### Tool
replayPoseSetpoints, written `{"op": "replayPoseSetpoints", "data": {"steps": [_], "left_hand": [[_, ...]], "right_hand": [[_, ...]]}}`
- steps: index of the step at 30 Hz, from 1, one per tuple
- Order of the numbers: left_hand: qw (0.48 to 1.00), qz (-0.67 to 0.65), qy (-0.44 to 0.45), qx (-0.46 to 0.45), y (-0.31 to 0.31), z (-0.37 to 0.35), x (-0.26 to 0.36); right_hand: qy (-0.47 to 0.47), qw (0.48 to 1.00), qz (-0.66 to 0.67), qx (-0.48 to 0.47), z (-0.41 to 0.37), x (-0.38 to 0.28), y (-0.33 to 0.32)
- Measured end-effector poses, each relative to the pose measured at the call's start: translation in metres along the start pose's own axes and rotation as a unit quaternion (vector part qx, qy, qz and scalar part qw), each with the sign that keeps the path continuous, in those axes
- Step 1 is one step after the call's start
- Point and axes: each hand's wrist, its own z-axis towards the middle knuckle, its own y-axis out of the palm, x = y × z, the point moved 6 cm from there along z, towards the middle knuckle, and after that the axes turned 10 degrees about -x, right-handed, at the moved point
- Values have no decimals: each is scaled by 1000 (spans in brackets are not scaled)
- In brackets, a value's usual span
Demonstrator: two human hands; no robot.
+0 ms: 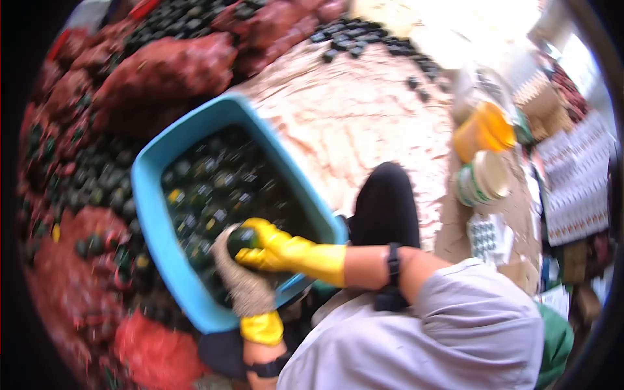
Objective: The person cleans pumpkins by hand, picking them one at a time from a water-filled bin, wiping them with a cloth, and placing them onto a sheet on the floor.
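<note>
A blue plastic tub (153, 214) of water stands in front of me, with many round dark green fruits (214, 175) in it, some with yellow patches. My right hand (276, 250), in a yellow rubber glove, grips one dark green fruit (241, 242) above the water near the tub's near end. A rough tan scrubbing mitt (250, 296) covers my left hand (237, 266) over another yellow glove. The mitt curves around the left and lower side of that same fruit, pressing against it. My left fingers are hidden inside the mitt.
Red mesh sacks (166, 68) and loose dark fruits (107, 172) lie left of the tub. More fruits (354, 36) lie on a pale sheet (338, 104) at the back. An orange bucket (484, 130), a white tub (482, 179) and cardboard stand at right. My knee (388, 201) is beside the tub.
</note>
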Motion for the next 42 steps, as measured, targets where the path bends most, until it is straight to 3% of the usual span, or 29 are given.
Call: {"op": "replayPoseSetpoints", "data": {"steps": [1,2,4,5,6,8,9,10,13,14,15,18,20,23,24,25,26,27,28,29,30,32,35,36,38,39,40,41,42], "left_hand": [[998,-46,-36,-30,9,-5,-4],[992,-93,-65,-48,16,-11,-8],[992,-83,-70,-62,19,-21,-9],[974,202,-18,-103,19,-21,-1],[876,470,47,-91,17,-23,7],[964,259,1,-61,-7,-15,10],[988,150,-14,-34,-20,-12,12],[961,-220,-169,-8,23,-30,9],[999,-31,9,33,18,-22,29],[994,78,57,42,30,-32,36],[994,72,72,51,38,-37,36],[997,16,74,24,45,-33,33],[996,-54,7,-64,19,-20,31],[952,247,166,-72,23,-32,37],[922,318,215,-54,26,-36,41],[877,399,261,-55,25,-37,44],[823,476,304,-55,21,-36,44],[760,549,344,-55,20,-38,47],[638,671,373,-61,32,-46,48],[499,771,390,-66,46,-54,47],[344,849,395,-69,53,-59,42],[267,902,336,-47,28,-33,31],[145,964,221,1,-44,22,12],[249,946,208,11,-47,24,21],[782,583,220,-20,-47,9,42],[902,382,199,-34,-40,4,36],[966,197,169,-14,-39,7,37],[987,-5,159,24,-38,8,37],[986,39,160,20,-46,16,42]], "right_hand": [[-113,985,-124,45,14,11,5],[-255,948,-130,137,22,29,19],[-208,976,38,45,24,28,26],[-141,985,95,-28,12,15,13],[-75,980,152,-105,-7,8,-1],[-1,987,138,-77,-33,18,-43],[-47,979,191,-55,-50,18,-81],[34,970,239,-10,-76,17,-133],[-108,816,473,314,-137,39,-345],[-285,704,537,366,-145,62,-445],[-394,683,418,452,-174,84,-551],[-263,704,394,529,-200,24,-596],[-216,803,277,482,-156,7,-563],[-174,927,76,324,-74,-18,-434],[-156,961,-51,221,-62,-46,-368],[-227,948,-177,133,-23,-25,-314],[-180,969,-171,9,-58,-64,-245],[-239,933,-253,-95,-15,-34,-189],[-246,918,-282,-132,3,-13,-139],[-155,929,-287,-174,16,20,-100],[-140,889,-375,-224,43,66,-64],[60,843,-457,-278,36,92,-31],[79,875,-406,-252,65,132,-32],[84,883,-386,-253,77,152,-27],[88,897,-338,-272,92,183,11],[88,899,-318,-289,90,187,36],[95,897,-341,-265,60,152,35],[28,883,-330,-334,64,163,58],[31,881,-352,-314,57,147,59]]}}
